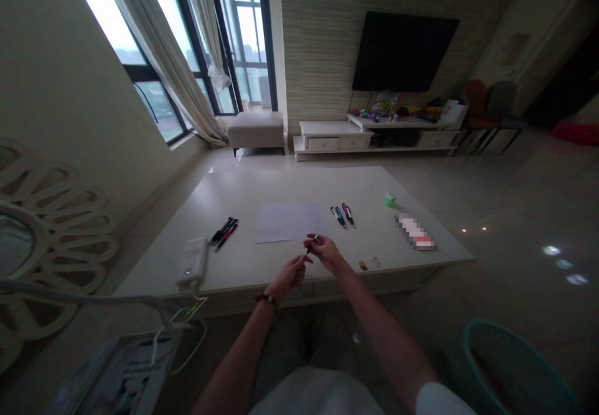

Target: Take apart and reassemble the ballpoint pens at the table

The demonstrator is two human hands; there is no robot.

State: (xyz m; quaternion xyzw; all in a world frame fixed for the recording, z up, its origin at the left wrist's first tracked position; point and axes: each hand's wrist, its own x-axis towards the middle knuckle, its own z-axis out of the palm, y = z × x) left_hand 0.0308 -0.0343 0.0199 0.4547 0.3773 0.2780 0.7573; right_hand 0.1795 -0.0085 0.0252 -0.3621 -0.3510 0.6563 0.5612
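Over the front edge of the white table [290, 185], my left hand [292, 273] and my right hand [326, 255] meet on a slim pen [309, 249]. My left fingers pinch its lower end. The right fingers close round the upper part, where a silvery bit shows; fine details are too small to make out. Just beyond lies a sheet of white paper [285, 221]. Right of the paper several pens [342, 215] lie side by side. Another group of dark and red pens [225, 233] rests to the left.
A white box-shaped device [193, 261] with cables sits at the table's left edge. Toward the right are a green-and-white small item [390, 200], a blurred-out pink object [415, 233] and a small brown piece [362, 265]. A teal basket [468, 340] stands on the floor at right.
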